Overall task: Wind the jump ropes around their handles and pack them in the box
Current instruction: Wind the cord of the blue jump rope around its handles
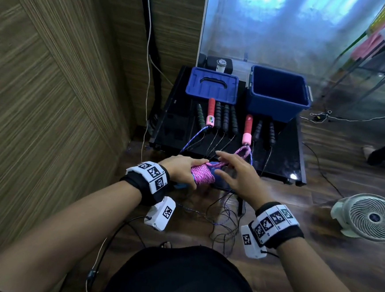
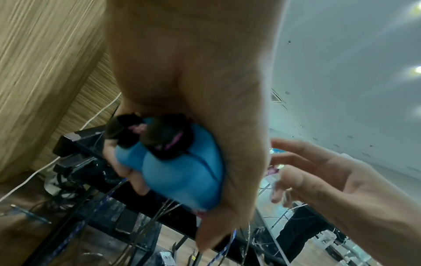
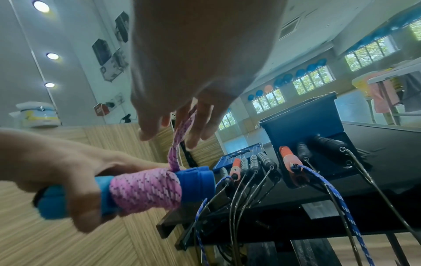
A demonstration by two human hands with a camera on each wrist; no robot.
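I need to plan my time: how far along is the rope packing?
Early. Nothing looks packed: the open blue box shows no rope inside, and its lid lies beside it. In hand: the left hand grips blue handles largely wound with pink rope, while the right hand guides its loose end. Left: the red-handled and black-handled ropes lie unwound on the table.

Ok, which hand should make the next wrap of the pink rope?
Right. The left hand grips the blue handles and steadies them. The right hand is open, with the loose end of the pink rope running up between its fingers, so it probably winds on.
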